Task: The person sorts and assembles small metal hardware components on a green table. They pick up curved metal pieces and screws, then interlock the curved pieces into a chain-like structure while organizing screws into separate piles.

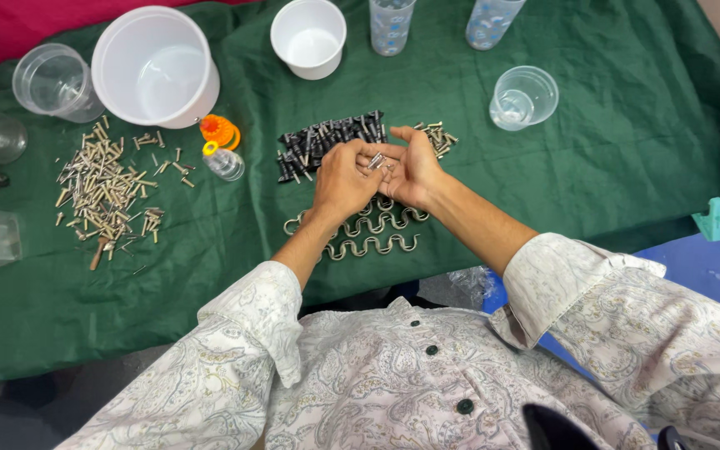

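Note:
My left hand [342, 179] and my right hand [411, 169] meet over the green cloth [593, 158]. Left fingers pinch a small silver metal piece [376, 162] against the open right palm, where a few small parts lie. Just beyond the hands lies a heap of black screws [327, 142]. A small heap of pale screws [438, 137] sits by my right fingertips. Under my wrists lie wavy metal clips [368, 233].
A big spread of silver screws [102, 187] lies at left. A large white tub [156, 67], a white cup [308, 37], several clear plastic cups [524, 97] and a small bottle with an orange cap [222, 150] stand around. A teal clip [712, 221] sits at right.

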